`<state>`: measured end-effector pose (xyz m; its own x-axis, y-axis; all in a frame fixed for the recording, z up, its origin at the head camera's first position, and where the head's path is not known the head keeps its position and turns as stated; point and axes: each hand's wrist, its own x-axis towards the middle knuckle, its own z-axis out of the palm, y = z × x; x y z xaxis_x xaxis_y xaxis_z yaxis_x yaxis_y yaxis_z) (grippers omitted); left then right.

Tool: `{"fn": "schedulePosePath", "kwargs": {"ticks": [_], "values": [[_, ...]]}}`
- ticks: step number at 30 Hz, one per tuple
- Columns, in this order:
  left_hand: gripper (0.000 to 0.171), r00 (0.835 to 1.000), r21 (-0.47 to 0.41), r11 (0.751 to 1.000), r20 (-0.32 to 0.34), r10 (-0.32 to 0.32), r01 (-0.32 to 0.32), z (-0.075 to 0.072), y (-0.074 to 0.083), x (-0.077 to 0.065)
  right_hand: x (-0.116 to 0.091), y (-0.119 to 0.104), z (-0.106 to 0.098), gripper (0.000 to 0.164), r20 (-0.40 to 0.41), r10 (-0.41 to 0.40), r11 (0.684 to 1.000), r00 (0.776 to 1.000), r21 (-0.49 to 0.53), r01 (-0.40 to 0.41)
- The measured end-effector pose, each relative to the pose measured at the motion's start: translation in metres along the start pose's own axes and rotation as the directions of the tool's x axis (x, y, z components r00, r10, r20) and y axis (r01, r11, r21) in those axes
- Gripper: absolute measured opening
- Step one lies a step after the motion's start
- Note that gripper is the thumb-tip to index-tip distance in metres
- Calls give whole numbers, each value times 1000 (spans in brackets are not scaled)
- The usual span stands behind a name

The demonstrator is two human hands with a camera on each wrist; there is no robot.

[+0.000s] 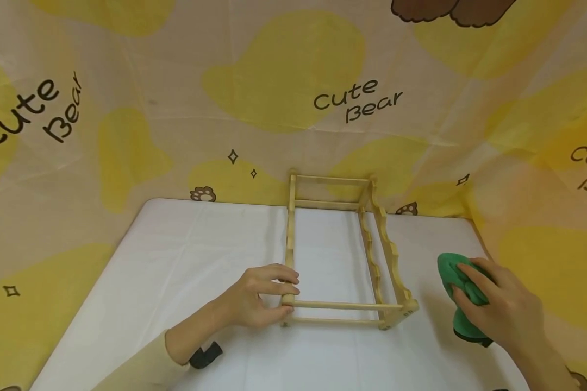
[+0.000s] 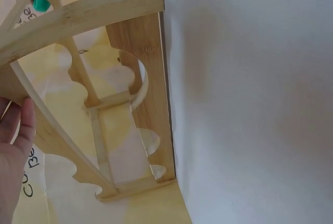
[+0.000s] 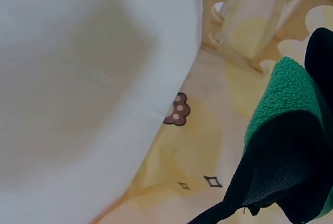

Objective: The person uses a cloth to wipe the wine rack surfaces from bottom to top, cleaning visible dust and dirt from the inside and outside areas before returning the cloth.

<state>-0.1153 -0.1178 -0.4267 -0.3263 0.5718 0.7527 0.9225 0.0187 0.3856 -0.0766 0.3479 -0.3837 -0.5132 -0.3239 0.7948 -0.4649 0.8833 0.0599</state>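
Observation:
A light wooden rack point(image 1: 347, 306) with scalloped side panels stands on the white table. My left hand point(image 1: 254, 296) grips its near left corner, thumb on one side and fingers on the other. The left wrist view shows that hand point(image 2: 13, 151) at the edge of the rack's frame point(image 2: 158, 88), with two metal fasteners on the near bar. Right of the rack, my right hand point(image 1: 511, 304) holds a bunched green cloth point(image 1: 463, 325) above the table. Up close, the cloth point(image 3: 286, 91) looks fluffy and has a dark part hanging toward the wrist.
White covering lies over the tabletop point(image 1: 200, 255), which has rounded far corners. A yellow and beige curtain point(image 1: 274, 70) printed with "Cute Bear" surrounds it at the back and sides. Beside the left wrist is a black strap point(image 1: 206, 355).

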Motion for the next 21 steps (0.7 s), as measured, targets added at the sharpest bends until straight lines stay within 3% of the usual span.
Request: {"fn": "schedulePosePath", "kwargs": {"ticks": [6, 13, 21], "values": [[37, 1000, 7, 1000, -7, -10, 10, 0, -1, -1, 13, -23, -6, 58, -138, -70, 988, 988, 124, 87], [37, 999, 2, 999, -5, -32, 32, 1, 1, -2, 22, -51, -13, 46, -264, -145, 937, 953, 273, 218], [40, 998, 11, 1000, -54, -12, 13, 2, 2, -4, 33, -82, -24, 39, -305, -218, 898, 927, 310, 313]]}}
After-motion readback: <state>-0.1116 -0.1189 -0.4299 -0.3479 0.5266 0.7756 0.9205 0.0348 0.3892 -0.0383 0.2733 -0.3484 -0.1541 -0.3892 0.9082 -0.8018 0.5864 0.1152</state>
